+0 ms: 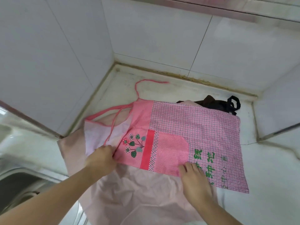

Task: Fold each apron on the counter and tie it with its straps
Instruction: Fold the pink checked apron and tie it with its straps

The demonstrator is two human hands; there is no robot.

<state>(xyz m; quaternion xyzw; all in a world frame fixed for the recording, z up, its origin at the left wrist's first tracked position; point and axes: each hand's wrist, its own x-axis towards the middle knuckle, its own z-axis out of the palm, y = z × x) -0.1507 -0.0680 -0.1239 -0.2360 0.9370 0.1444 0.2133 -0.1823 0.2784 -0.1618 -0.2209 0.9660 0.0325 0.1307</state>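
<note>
From the head view, a pink checked apron (186,127) is seen spread across the pale counter (267,176), folded over so that its near edge runs from the left hand to the right hand. Its flower patch and rounded pocket are turned up, with green lettering at the right end. The near left edge is gripped by the left hand (101,158), fingers curled over the fabric at the fold; whether the thin strap (113,124) that ends at the knuckles is also caught cannot be told. The near edge by the pocket is pressed by the right hand (194,177), its fingers fairly straight and laid flat on the cloth. A second strap (141,83) is looped out toward the far wall joint, on bare counter. Under the checked apron a plain pale pink apron (129,192) is spread, reaching past the near edge toward the person. A dark apron (219,103) with black ties is bunched at the far right, partly covered by the checked one's far edge. Open counter is left to the right and at the far side. At the left, a steel sink (19,181) borders the cloth.
</note>
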